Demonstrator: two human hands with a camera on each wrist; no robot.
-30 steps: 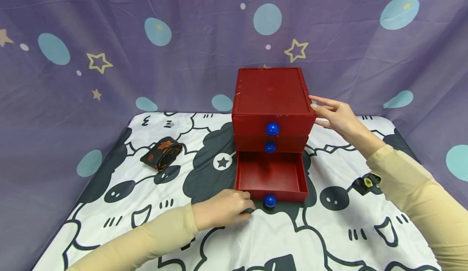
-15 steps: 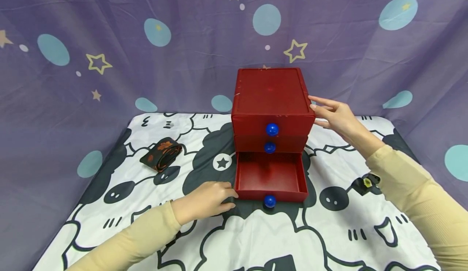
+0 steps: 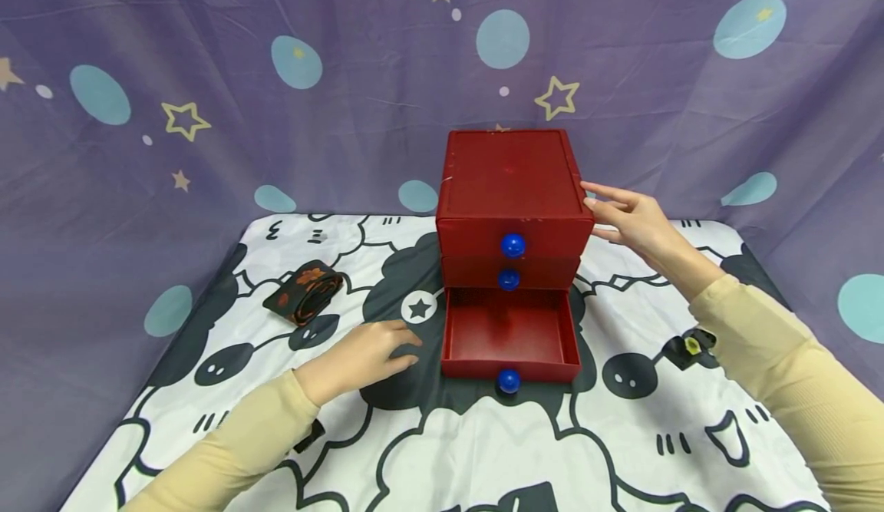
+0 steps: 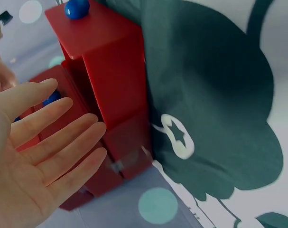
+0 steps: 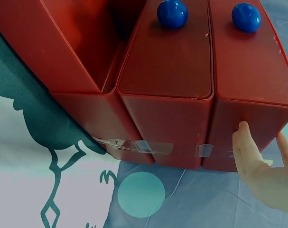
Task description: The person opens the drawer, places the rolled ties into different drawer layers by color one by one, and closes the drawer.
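Note:
A red drawer unit [image 3: 511, 174] with three stacked drawers and round blue knobs stands at the back of the table. Its bottom drawer [image 3: 511, 371] is pulled out and holds nothing; the upper two are closed. My right hand [image 3: 638, 224] rests its fingers against the unit's right side near the top, and the right wrist view shows those fingertips [image 5: 244, 128] on the top section's wall. Left of the open drawer, my left hand [image 3: 362, 355] hovers over the dark cloth print. Its spread, nearly straight fingers [image 4: 63, 135] hold nothing in the left wrist view.
A rolled dark cloth item with orange flowers [image 3: 304, 293] lies on the table's left side. By the right sleeve is a small black object with a yellow-green centre [image 3: 693, 345]. A purple curtain [image 3: 345, 113] hangs behind the patterned tablecloth [image 3: 483, 458].
My left hand has moved off the open drawer's front left corner, leftward and slightly away from me. The right hand and the drawer have stayed in place.

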